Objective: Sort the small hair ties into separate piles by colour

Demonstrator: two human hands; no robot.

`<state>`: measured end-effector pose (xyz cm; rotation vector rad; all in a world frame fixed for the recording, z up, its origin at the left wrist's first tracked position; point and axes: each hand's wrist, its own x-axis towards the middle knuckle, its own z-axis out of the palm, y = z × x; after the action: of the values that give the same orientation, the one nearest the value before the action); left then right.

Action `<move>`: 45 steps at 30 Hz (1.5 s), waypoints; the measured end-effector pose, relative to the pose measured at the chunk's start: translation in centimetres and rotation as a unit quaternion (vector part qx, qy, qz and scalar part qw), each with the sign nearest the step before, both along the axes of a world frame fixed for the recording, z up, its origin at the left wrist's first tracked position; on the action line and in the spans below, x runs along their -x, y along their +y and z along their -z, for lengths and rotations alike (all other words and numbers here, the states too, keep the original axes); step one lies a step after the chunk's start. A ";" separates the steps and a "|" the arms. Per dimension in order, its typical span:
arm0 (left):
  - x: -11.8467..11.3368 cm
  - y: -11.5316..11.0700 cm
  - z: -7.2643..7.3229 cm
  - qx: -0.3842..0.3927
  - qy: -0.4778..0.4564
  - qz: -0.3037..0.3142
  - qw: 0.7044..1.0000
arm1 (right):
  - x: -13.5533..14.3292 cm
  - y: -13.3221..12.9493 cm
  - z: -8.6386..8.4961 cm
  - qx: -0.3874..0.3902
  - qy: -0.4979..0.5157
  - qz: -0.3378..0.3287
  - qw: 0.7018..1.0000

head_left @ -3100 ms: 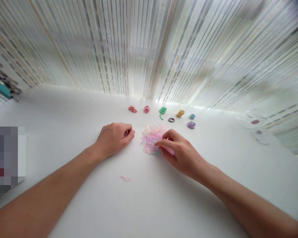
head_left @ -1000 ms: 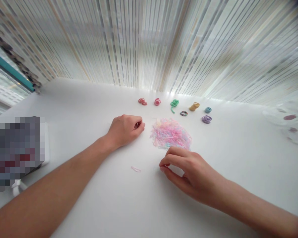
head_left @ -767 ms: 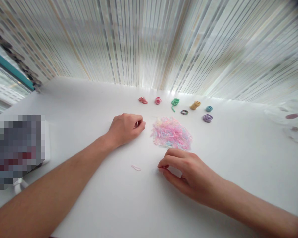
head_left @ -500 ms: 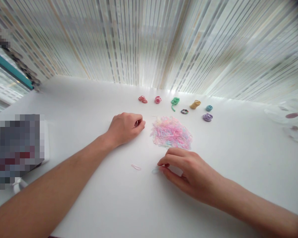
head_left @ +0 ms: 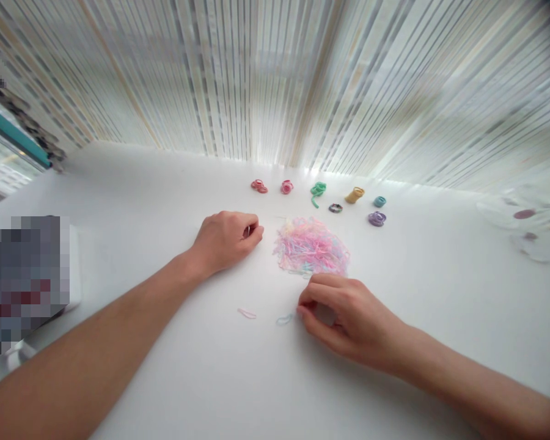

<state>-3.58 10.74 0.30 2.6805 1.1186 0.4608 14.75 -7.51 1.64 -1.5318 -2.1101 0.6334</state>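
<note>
My left hand (head_left: 227,240) rests on the white table left of a loose heap of pastel loom bands (head_left: 311,246). Its thumb and forefinger meet, and I see nothing between them. My right hand (head_left: 341,315) is just in front of the heap, fingers curled and thumb close to the forefinger. Beside its fingertips, a little apart from them, a pale blue loom band (head_left: 284,319) lies on the table. A single pink loom band (head_left: 247,313) lies further left.
Behind the heap stand small coils: red (head_left: 259,186), pink (head_left: 286,187), green (head_left: 318,189), yellow (head_left: 355,195), blue (head_left: 380,201) and purple (head_left: 377,218). A multicoloured ring (head_left: 335,208) lies among them. A blurred-out object (head_left: 22,275) is at left; a striped curtain (head_left: 256,79) hangs behind.
My right hand has drawn slightly away from the pale blue band, letting it go on the table. My left hand keeps its place, and the view has shifted a little.
</note>
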 end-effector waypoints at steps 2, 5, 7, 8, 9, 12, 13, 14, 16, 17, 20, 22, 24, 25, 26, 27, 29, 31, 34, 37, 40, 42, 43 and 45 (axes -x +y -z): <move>0.0 0.0 -0.1 0.002 0.003 -0.001 1.000 | 0.0 -0.1 0.6 -0.014 -0.011 -0.008 1.000; 0.1 0.0 -0.1 0.002 0.004 -0.002 1.000 | -0.1 -0.2 1.2 -0.060 -0.031 -0.030 0.997; 0.1 0.1 0.0 0.000 0.003 0.002 1.000 | 0.0 -0.2 1.3 -0.088 -0.043 -0.047 0.994; 0.2 0.1 0.0 -0.001 0.002 0.005 1.000 | 0.0 -0.2 1.3 -0.096 -0.046 -0.053 0.993; 0.2 0.2 0.0 -0.002 0.001 0.007 1.000 | 0.0 -0.2 1.3 -0.100 -0.047 -0.057 0.992; 0.2 0.2 0.1 -0.003 -0.002 0.010 1.000 | 0.0 -0.1 1.2 -0.106 -0.040 -0.058 0.992; 0.2 0.2 0.1 -0.003 -0.003 0.009 1.000 | 0.0 -0.1 1.2 -0.109 -0.036 -0.058 0.992; 0.2 0.2 0.0 -0.003 -0.002 0.009 1.000 | 0.0 -0.1 1.3 -0.114 -0.032 -0.056 0.991; 0.2 0.2 -0.1 -0.002 0.001 0.007 1.000 | 0.1 -0.1 1.4 -0.122 -0.024 -0.054 0.991; 0.2 0.2 -0.1 -0.002 0.003 0.005 1.000 | 0.1 -0.1 1.5 -0.125 -0.021 -0.054 0.990; 0.2 0.1 -0.2 0.001 0.005 0.003 1.000 | 0.1 -0.1 1.7 -0.130 -0.014 -0.053 0.990; 0.2 0.1 -0.2 0.002 0.006 0.003 1.000 | 0.1 -0.1 1.8 -0.135 -0.009 -0.052 0.989; 0.2 0.1 -0.2 0.002 0.006 0.002 1.000 | 0.1 -0.1 1.8 -0.143 -0.005 -0.050 0.988; 0.2 0.2 -0.1 0.002 0.006 0.001 1.000 | 0.1 0.0 1.7 -0.147 -0.002 -0.049 0.988; 0.2 0.2 -0.1 0.002 0.007 0.000 1.000 | 0.1 0.0 1.7 -0.150 0.001 -0.048 0.988; 0.2 0.2 -0.2 0.003 0.007 -0.001 1.000 | 0.1 0.0 1.7 -0.153 0.004 -0.047 0.987; 0.2 0.2 -0.2 0.005 0.009 -0.001 1.000 | 0.2 0.0 1.6 -0.160 0.011 -0.045 0.986; 0.3 0.2 -0.2 0.007 0.011 0.001 1.000 | 0.2 0.0 1.6 -0.166 0.018 -0.041 0.985; 0.3 0.2 -0.3 0.008 0.011 0.002 1.000 | 0.2 0.0 1.6 -0.170 0.023 -0.038 0.984; 0.2 0.2 -0.2 0.003 0.008 0.003 1.000 | 0.1 0.0 1.7 -0.172 0.022 -0.039 0.984; 0.2 0.2 -0.2 0.000 0.011 0.003 1.000 | 0.1 0.0 1.8 -0.172 0.023 -0.039 0.984; 0.2 0.2 -0.2 -0.001 0.015 0.004 1.000 | 0.1 0.0 1.8 -0.171 0.023 -0.039 0.984; 0.2 0.3 -0.2 -0.001 0.016 0.004 1.000 | 0.1 0.0 1.8 -0.170 0.022 -0.039 0.984; 0.2 0.3 -0.2 -0.001 0.018 0.003 1.000 | 0.1 -0.1 1.8 -0.171 0.022 -0.037 0.984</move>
<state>-3.83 11.01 0.52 2.7025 1.1207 0.4142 14.67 -7.57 -0.17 -1.2442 -2.1183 0.3047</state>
